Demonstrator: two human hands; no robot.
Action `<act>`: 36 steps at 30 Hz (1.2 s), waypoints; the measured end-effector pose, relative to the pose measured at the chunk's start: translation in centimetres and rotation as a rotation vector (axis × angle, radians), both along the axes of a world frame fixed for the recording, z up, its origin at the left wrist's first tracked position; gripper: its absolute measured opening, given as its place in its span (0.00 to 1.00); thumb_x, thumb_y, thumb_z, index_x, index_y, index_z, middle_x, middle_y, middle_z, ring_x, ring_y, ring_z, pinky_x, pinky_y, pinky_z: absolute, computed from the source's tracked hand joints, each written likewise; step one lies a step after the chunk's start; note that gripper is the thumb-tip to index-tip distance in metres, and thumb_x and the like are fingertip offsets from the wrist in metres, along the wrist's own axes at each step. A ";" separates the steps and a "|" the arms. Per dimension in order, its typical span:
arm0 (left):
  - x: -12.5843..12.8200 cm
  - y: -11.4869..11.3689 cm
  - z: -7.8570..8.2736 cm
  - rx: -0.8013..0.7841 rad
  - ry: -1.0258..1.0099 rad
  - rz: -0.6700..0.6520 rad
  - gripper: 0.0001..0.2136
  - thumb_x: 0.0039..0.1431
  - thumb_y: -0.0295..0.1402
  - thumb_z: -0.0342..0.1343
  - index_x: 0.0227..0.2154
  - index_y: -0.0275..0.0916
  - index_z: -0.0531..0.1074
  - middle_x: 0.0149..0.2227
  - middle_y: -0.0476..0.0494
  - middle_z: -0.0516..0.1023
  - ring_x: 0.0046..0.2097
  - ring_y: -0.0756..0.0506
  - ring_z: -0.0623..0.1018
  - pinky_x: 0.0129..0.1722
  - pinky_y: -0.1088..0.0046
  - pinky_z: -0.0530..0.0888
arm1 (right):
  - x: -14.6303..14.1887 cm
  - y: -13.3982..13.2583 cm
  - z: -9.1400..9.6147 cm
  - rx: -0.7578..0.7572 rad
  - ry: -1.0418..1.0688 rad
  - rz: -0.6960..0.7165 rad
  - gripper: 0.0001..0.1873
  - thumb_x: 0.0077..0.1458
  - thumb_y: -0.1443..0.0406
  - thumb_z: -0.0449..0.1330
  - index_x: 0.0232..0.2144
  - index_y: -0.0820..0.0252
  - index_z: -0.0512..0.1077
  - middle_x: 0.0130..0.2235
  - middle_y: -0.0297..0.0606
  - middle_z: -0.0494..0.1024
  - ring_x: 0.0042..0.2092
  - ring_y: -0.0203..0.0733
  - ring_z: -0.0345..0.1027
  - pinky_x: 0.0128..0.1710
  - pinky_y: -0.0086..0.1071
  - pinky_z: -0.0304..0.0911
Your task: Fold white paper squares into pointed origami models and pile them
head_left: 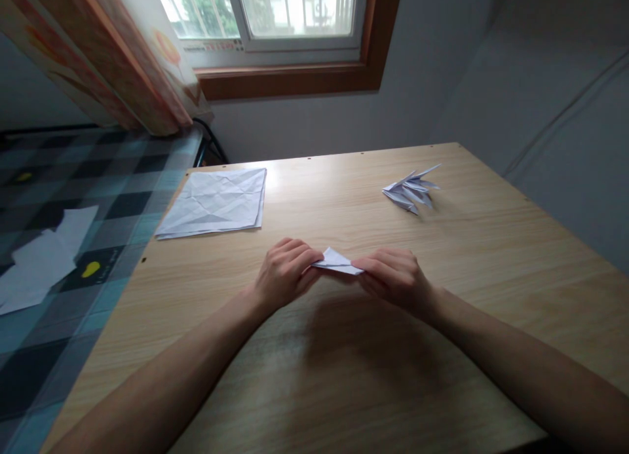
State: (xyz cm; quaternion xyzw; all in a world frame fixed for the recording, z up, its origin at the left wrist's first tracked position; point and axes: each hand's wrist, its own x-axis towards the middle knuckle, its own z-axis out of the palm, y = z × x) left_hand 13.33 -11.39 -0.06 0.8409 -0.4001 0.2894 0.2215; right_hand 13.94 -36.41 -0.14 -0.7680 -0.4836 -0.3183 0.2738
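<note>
A small folded piece of white paper (pixel 337 261) is held just above the middle of the wooden table (pixel 344 349). My left hand (pixel 284 275) pinches its left end with curled fingers. My right hand (pixel 396 278) grips its right end the same way. Only the middle of the folded paper shows between the two hands.
A stack of creased white paper sheets (pixel 216 202) lies at the table's far left. A few folded paper figures (pixel 410 190) sit at the far right. A bed with a checked cover (pixel 63 244) and loose white paper (pixel 42 257) stands left of the table. Grey walls close the right side.
</note>
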 end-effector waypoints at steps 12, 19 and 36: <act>-0.5 0.2 0.1 -0.018 0.028 0.138 0.21 0.63 0.36 0.56 0.57 0.43 0.60 0.59 0.34 0.67 0.58 0.37 0.70 0.55 0.55 0.71 | 0.6 0.4 -1.4 0.350 0.849 -0.219 0.18 0.58 0.61 0.60 0.50 0.62 0.72 0.25 0.28 0.70 0.23 0.33 0.62 0.23 0.26 0.58; 0.1 -0.1 -0.4 0.165 0.157 0.107 0.18 0.64 0.39 0.54 0.53 0.36 0.68 0.61 0.30 0.67 0.62 0.35 0.67 0.57 0.54 0.69 | 1.4 0.2 -1.3 0.276 0.910 -0.272 0.21 0.56 0.62 0.59 0.51 0.64 0.72 0.23 0.27 0.67 0.24 0.34 0.61 0.25 0.27 0.57; 0.4 -0.2 -0.3 0.315 0.368 0.075 0.18 0.65 0.39 0.52 0.55 0.41 0.72 0.59 0.38 0.73 0.62 0.34 0.70 0.60 0.49 0.67 | 1.1 0.2 -1.8 -0.157 0.398 -0.326 0.28 0.60 0.66 0.56 0.62 0.63 0.61 0.58 0.53 0.70 0.58 0.57 0.63 0.58 0.54 0.62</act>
